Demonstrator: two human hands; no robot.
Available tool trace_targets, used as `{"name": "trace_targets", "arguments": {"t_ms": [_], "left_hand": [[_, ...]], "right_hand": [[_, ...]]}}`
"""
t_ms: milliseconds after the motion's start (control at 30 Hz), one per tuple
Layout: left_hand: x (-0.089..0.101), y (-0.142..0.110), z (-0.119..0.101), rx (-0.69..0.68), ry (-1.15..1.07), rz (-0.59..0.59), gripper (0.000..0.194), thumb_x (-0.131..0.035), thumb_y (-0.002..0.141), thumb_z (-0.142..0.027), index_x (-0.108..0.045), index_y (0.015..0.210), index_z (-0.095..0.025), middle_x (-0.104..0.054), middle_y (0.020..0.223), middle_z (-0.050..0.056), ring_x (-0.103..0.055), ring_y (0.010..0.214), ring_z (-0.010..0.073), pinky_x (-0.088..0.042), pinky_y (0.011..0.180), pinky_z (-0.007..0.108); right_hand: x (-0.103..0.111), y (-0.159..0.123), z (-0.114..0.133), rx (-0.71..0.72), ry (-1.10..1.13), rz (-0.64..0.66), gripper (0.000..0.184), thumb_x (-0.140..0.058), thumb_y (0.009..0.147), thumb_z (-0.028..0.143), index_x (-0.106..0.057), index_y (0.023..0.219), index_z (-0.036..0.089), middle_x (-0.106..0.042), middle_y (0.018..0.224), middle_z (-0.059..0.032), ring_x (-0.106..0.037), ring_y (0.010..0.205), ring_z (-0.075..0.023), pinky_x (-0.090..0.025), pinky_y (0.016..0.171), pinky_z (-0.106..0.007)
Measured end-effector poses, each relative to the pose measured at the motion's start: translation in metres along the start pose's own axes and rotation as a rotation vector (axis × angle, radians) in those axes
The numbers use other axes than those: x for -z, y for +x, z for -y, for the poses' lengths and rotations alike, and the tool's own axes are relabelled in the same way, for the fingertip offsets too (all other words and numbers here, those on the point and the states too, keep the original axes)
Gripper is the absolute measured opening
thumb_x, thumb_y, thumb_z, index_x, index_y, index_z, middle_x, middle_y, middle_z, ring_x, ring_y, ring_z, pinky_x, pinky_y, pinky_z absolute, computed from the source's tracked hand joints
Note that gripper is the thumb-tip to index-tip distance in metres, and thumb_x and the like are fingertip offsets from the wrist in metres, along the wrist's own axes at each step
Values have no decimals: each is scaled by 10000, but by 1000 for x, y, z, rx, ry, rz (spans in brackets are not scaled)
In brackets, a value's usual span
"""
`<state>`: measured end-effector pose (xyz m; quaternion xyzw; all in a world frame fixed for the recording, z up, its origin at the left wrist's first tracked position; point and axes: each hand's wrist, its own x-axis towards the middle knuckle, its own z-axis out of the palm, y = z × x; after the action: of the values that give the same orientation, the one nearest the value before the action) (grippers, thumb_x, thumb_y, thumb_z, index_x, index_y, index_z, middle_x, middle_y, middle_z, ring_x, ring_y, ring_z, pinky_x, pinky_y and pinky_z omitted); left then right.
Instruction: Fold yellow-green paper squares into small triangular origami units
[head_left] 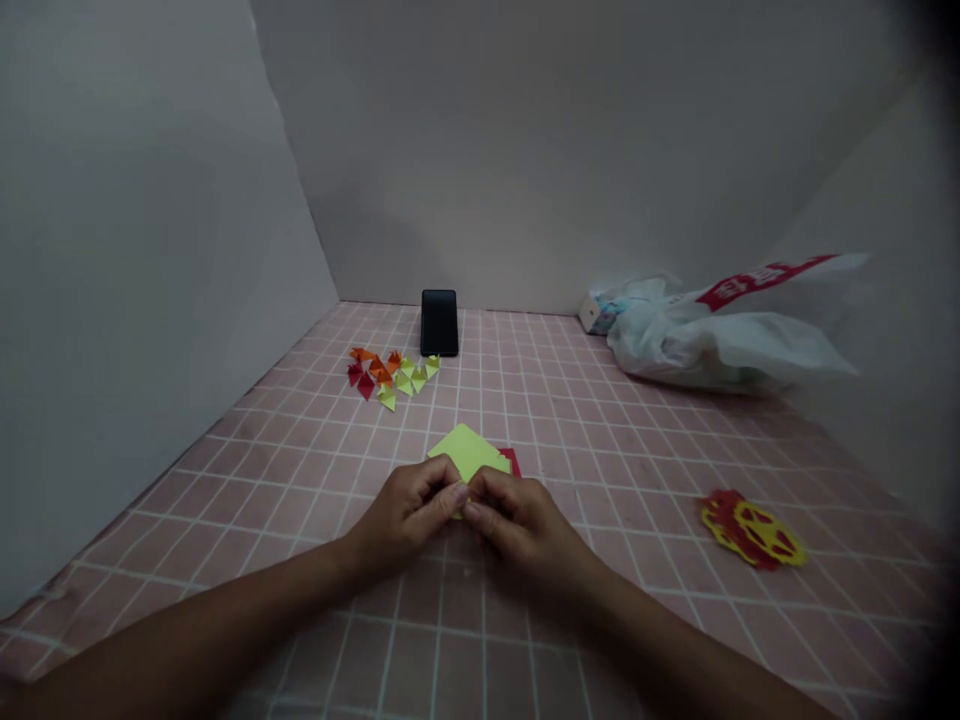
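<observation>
My left hand (409, 515) and my right hand (517, 520) meet over the pink checked table (300, 480), fingers pinched together on a small piece of yellow-green paper (459, 498) that is mostly hidden between the fingertips. Just beyond the hands lies a small stack of square paper sheets, yellow-green (469, 450) on top with a red sheet (511, 460) showing under its right edge.
A cluster of small folded orange, red and yellow-green paper pieces (390, 375) lies at the back left. A black phone (439, 322) stands behind it. A white plastic bag (712, 335) lies at the back right. A red and yellow paper cut-out (752, 528) lies at the right.
</observation>
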<state>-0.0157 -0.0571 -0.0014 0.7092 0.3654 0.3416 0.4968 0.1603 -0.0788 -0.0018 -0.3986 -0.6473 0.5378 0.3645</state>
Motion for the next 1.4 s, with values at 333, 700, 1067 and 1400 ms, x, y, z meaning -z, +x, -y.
{"name": "trace_targets", "arguments": {"t_ms": [333, 700, 1067, 1400], "left_hand": [[-7, 2, 4, 72, -332, -97, 167, -643, 854, -292, -543, 921, -176, -634, 737, -12, -619, 643, 118, -479, 616, 231], [-5, 6, 13, 211, -615, -69, 162, -663, 854, -258, -543, 908, -163, -667, 663, -26, -605, 575, 79, -470, 603, 195], [-9, 5, 13, 291, -777, -33, 173, -659, 854, -299, -551, 855, -164, -601, 645, -24, -590, 584, 111, -480, 632, 254], [-9, 5, 11, 354, -830, 20, 185, -646, 863, -306, -562, 813, -149, -597, 698, 9, -555, 600, 99, -394, 588, 216]], "right_hand": [[-2, 3, -6, -21, 127, -184, 210, -600, 871, 328, -511, 746, 185, -561, 642, 19, -489, 530, -94, -375, 499, -224], [-1, 7, -8, -5, 472, -38, 236, -581, 899, 381, -525, 803, 173, -622, 711, 3, -535, 512, -82, -420, 518, -229], [0, 8, -7, -42, 515, -3, 196, -642, 851, 347, -539, 847, 180, -622, 737, 9, -540, 536, -82, -430, 535, -232], [-1, 7, -6, -34, 502, -7, 200, -637, 851, 356, -552, 877, 177, -614, 712, 12, -559, 559, -92, -442, 553, -234]]}}
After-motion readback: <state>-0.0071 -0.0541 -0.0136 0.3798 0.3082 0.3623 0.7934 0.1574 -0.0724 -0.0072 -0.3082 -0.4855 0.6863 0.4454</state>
